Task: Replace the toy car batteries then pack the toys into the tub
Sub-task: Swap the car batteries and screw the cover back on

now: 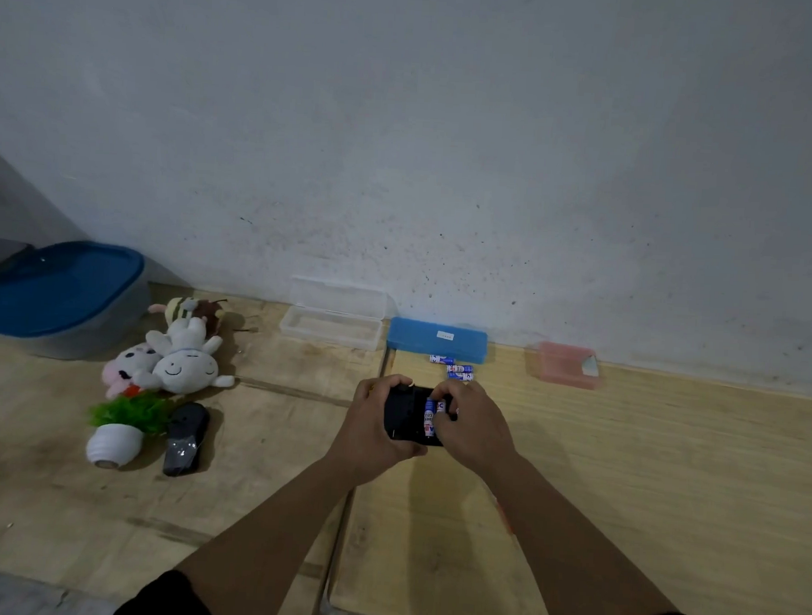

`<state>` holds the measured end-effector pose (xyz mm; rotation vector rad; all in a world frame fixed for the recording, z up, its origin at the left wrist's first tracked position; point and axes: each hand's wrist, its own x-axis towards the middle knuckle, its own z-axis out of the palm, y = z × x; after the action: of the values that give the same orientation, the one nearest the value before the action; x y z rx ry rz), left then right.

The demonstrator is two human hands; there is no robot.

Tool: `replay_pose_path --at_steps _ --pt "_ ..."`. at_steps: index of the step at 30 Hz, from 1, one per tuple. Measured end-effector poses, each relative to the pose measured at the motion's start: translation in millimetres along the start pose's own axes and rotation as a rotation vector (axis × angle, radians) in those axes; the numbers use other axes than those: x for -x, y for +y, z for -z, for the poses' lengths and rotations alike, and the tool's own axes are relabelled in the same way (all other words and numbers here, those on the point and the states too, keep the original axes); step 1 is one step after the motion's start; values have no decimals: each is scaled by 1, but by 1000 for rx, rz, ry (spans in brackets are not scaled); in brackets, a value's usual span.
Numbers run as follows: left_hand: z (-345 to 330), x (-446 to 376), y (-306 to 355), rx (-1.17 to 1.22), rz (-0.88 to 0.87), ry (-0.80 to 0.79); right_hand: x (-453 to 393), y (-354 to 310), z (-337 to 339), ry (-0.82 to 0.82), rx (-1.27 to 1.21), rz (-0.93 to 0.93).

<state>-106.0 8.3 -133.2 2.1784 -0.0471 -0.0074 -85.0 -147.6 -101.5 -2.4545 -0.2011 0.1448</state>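
Tub with a blue lid sits at the far left edge of the wooden floor, against the wall. Just right of it lies a heap of plush toys: a striped bee, a white rabbit and a pink-and-white one, touching each other. Nearer the camera, a small potted plant with a white pot lies tipped on its side, and a dark toy car lies just beside it. Along the wall edge stand an open clear plastic case, then a shut blue case, then a pink box further right. Three loose batteries lie on the floor just in front of the blue case. Below them, the left hand wraps its grip around the left side of a black battery-holding toy part, fingers curled over its far edge. The right hand presses its fingertips together on a blue-and-white battery seated in that black part; whether it is fully seated I cannot tell. Both forearms reach in from the near edge.
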Motion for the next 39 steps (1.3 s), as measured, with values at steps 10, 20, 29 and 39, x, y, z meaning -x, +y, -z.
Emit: replay_pose_path --at_steps 10,20,29,39 --pt "1 4 -2 38 37 33 3 -9 -10 -7 128 7" --pt "-4 11 -3 33 42 2 4 -7 -11 28 34 -13" --pt "6 3 -1 24 47 24 11 -11 -8 111 -295 15" --pt "8 2 -2 15 13 1 13 5 1 50 -244 -53"
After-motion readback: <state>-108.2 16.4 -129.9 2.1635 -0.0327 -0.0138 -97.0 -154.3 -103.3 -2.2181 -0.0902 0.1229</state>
